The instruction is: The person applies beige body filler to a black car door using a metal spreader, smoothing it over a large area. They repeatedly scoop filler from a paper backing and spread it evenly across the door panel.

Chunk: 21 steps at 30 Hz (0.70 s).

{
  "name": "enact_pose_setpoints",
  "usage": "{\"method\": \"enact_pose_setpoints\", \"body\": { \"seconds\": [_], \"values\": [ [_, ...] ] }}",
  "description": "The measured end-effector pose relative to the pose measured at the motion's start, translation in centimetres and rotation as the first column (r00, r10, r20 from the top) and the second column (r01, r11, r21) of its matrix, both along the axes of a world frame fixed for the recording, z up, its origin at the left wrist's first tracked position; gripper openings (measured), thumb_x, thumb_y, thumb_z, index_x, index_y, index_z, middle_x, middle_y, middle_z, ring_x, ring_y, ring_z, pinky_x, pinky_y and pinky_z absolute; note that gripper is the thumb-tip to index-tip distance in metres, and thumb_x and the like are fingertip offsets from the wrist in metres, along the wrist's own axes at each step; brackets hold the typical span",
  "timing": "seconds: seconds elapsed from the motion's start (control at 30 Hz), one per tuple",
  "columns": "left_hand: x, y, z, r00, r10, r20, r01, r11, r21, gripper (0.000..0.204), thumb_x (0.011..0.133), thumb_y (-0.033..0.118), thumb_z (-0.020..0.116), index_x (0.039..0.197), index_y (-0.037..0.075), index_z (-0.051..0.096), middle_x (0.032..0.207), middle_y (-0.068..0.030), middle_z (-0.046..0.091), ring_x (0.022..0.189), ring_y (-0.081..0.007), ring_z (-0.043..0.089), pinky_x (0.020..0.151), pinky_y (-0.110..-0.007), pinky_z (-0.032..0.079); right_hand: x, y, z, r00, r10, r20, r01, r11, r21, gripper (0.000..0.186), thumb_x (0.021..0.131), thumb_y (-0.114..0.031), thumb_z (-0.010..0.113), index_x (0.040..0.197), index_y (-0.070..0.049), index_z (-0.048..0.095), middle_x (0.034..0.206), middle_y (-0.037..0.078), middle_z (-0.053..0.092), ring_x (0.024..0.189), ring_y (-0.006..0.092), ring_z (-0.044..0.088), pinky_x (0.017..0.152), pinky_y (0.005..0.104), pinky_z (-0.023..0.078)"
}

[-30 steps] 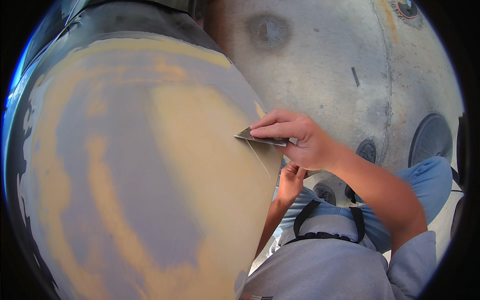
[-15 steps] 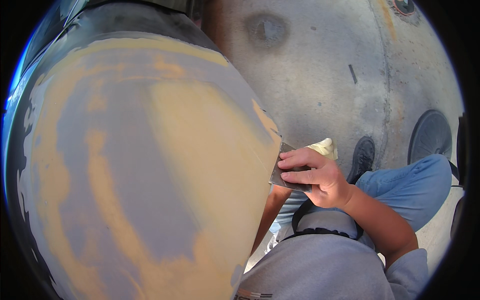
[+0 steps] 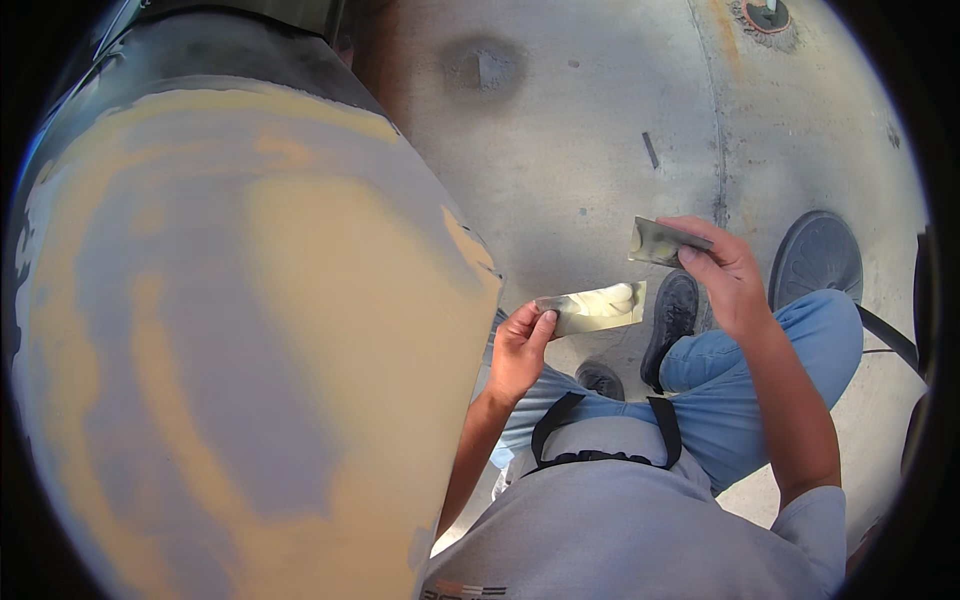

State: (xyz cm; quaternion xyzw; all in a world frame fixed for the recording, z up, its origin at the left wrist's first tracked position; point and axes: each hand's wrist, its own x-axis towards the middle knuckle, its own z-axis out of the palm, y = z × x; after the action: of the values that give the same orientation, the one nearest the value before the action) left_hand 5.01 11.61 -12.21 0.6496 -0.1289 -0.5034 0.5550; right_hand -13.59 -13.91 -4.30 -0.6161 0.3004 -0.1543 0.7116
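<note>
Between the thumb and fingers of my left hand (image 3: 516, 354) is a flat rectangular filler spreader (image 3: 575, 324), held out to the right. A thick pale-yellow dollop of filler (image 3: 612, 298) lies on its face. Higher and farther right, my right hand (image 3: 730, 278) pinches a thin grey metal spreader (image 3: 662, 246), with a yellowish smear near its left edge. The two spreaders are apart. To my left is a large curved vehicle panel (image 3: 290, 330), patched in tan filler and grey; neither hand is touching it.
A concrete floor (image 3: 570, 130) spreads beyond the panel's right edge, with a dark stain and a thin dark strip (image 3: 650, 150) on it. A round black stool seat or base (image 3: 818, 262) stands by my right knee, with a black hose-like piece (image 3: 888, 335) beside it.
My right hand has lifted its spreader off the panel's edge, up and to the right. My left hand, mostly hidden before, now shows with the filler-loaded spreader.
</note>
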Motion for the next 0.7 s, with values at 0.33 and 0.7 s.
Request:
{"method": "enact_pose_setpoints", "body": {
  "seconds": [0.33, 0.7],
  "values": [
    [0.5, -2.4, 3.5, 0.974, -0.138, 0.177, 0.142, 0.99, -0.012, 0.023, 0.11, 0.011, 0.061, 0.129, 0.0, 0.069, 0.113, -0.0022, 0.072, 0.103, -0.0105, 0.067, 0.099, -0.033, 0.058, -1.4, -1.8, -0.2, 0.886, 0.463, -0.026, -0.462, 0.875, -0.144, 0.035, 0.093, 0.005, 0.06, 0.124, 0.001, 0.076, 0.121, 0.015, 0.076, 0.115, 0.0262, 0.071, 0.098, 0.0348, 0.054],
    [0.0, 1.9, -1.4, 0.995, -0.103, -0.012, 0.103, 0.994, 0.044, 0.021, 0.112, 0.011, 0.056, 0.124, -0.002, 0.069, 0.11, -0.0019, 0.072, 0.101, -0.0088, 0.066, 0.098, -0.03, 0.057, 12.8, -5.7, -3.0, 0.991, -0.111, 0.07, 0.087, 0.955, 0.282, 0.031, 0.102, -0.005, 0.056, 0.127, 0.0, 0.072, 0.102, 0.002, 0.074, 0.089, 0.0076, 0.066, 0.082, 0.0275, 0.055]
  ]
}}
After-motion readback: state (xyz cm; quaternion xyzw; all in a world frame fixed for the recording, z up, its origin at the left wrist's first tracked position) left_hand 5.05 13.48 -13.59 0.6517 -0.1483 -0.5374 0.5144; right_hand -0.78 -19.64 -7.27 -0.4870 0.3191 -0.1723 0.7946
